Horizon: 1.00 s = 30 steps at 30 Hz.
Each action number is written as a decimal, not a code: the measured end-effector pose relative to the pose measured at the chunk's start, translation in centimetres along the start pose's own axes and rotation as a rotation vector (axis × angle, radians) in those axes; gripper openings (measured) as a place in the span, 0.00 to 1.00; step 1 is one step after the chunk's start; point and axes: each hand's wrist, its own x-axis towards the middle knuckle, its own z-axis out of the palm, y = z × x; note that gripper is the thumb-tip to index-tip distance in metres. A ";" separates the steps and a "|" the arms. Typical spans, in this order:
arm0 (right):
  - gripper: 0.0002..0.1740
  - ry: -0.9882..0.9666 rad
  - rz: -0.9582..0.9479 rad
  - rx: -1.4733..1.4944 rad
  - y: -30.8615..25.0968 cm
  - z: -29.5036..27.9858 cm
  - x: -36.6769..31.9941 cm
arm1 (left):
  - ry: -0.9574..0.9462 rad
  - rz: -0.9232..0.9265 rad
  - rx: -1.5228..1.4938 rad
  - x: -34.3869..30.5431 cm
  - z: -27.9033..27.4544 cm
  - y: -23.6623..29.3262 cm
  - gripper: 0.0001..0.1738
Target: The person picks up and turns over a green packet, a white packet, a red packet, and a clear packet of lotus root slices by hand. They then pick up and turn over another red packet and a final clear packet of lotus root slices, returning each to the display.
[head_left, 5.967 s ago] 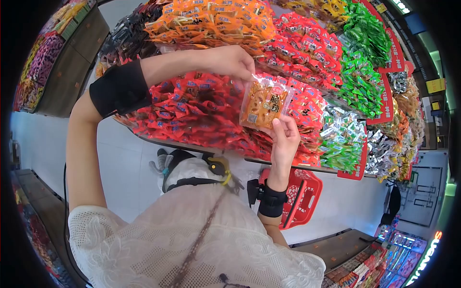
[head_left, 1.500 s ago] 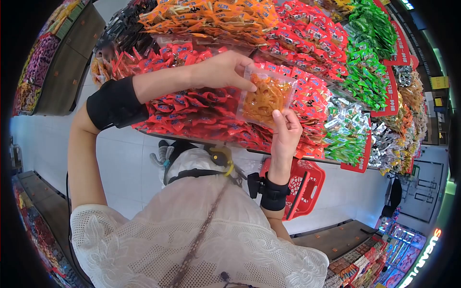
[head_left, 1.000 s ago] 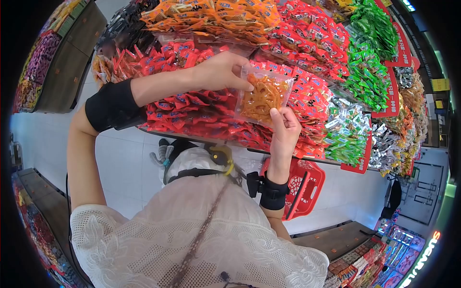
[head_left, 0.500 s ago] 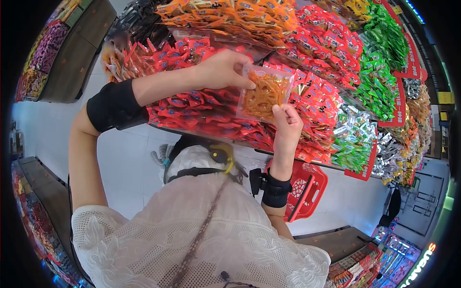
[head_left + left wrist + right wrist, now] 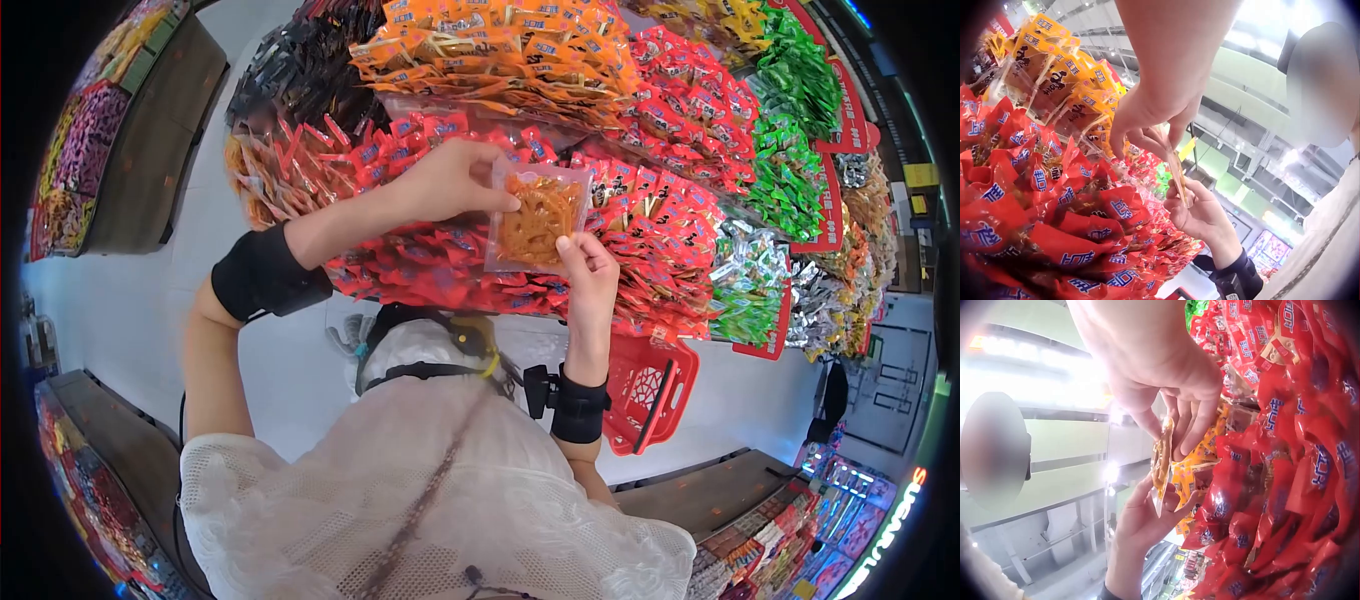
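Note:
In the head view, both hands hold up a flat, clear snack packet [image 5: 545, 222] with orange-brown slices inside and a see-through margin. My left hand [image 5: 452, 182] pinches its upper left edge, the thumb lying over the face. At the lower right edge, my right hand [image 5: 592, 285] pinches it between thumb and fingers. Edge-on in the left wrist view, the thin packet [image 5: 1176, 169] spans the two hands. The right wrist view also shows the packet [image 5: 1161, 464] from the side, with slices pressing against the plastic. Red packets [image 5: 430, 270] lie in a dense pile behind and below it.
Orange packets [image 5: 490, 55], green packets [image 5: 795, 90] and silver-green packets [image 5: 745, 275] fill the sloping display. Red signs [image 5: 835, 200] line its right edge. A red shopping basket [image 5: 650, 395] is beyond the right forearm. Other shelves [image 5: 150, 150] stand at left.
Six seconds ago the packet's printed front faced the head camera; since 1.5 s ago its clear side shows. The left grip moved from the top edge to the left side. Lately the head view has shifted slightly.

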 end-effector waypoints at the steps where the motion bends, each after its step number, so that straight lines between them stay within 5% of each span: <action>1: 0.04 -0.007 -0.001 -0.003 -0.1 0.4 -0.3 | 0.000 -0.018 -0.002 -0.5 -0.3 0.2 0.11; 18: 0.05 -0.026 0.129 -0.056 2.6 6.1 -3.0 | 0.000 -0.094 -0.302 -4.5 -3.2 -6.3 0.10; 30: 0.06 0.042 -0.001 0.029 3.5 7.0 -5.1 | 0.012 0.014 -0.298 -5.9 -2.1 -6.7 0.13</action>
